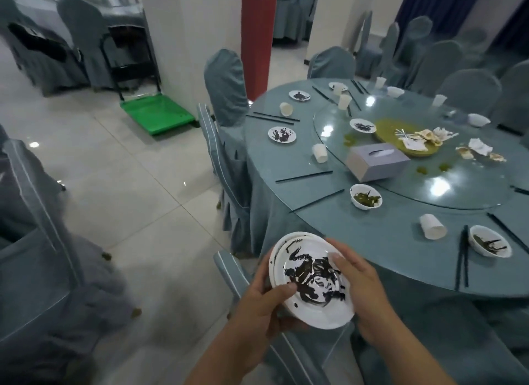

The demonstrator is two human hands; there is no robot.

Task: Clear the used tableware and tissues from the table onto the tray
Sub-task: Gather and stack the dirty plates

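Left hand (pixel 263 307), right hand (pixel 363 293) clasp the plate stack (pixel 312 281), soiled face tilted up, off the table (pixel 386 241) edge.

A stack of sauce-smeared white round plates (pixel 312 281) sits tilted, gripped by the left hand (pixel 257 307) and right hand (pixel 363 284). On the round blue table (pixel 386 244) lie a smeared white saucer (pixel 282 134), a white bowl of greens (pixel 365 196), a tipped white paper cup (pixel 432 226), black chopsticks (pixel 461 258) and crumpled white tissues (pixel 481 147).

One head-worn wide camera looks forward and down, near the round table (pixel 386 235).
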